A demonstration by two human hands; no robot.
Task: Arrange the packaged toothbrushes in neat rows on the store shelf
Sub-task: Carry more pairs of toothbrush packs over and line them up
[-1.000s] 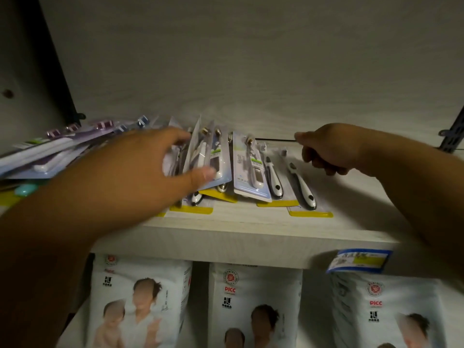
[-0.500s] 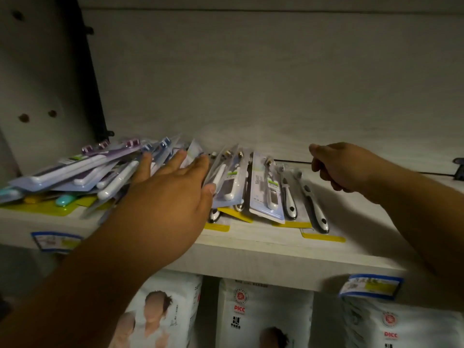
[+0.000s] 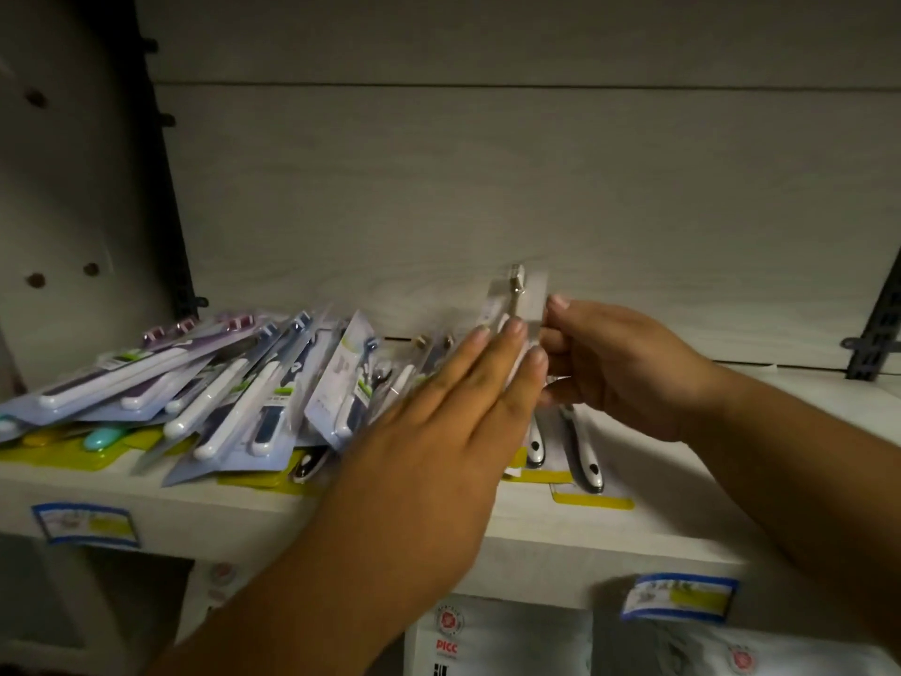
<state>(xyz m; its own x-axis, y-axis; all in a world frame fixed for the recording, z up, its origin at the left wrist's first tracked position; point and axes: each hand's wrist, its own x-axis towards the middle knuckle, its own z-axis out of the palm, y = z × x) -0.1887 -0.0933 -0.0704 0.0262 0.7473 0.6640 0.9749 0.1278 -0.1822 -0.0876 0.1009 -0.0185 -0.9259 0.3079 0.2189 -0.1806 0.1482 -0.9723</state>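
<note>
My right hand (image 3: pixel 619 368) pinches the tilted-up toothbrush pack (image 3: pixel 519 304) above the shelf (image 3: pixel 634 534), its long axis running 6 to 12 o'clock, while my left hand (image 3: pixel 439 431), fingers straight, presses its face from 9 o'clock.
</note>
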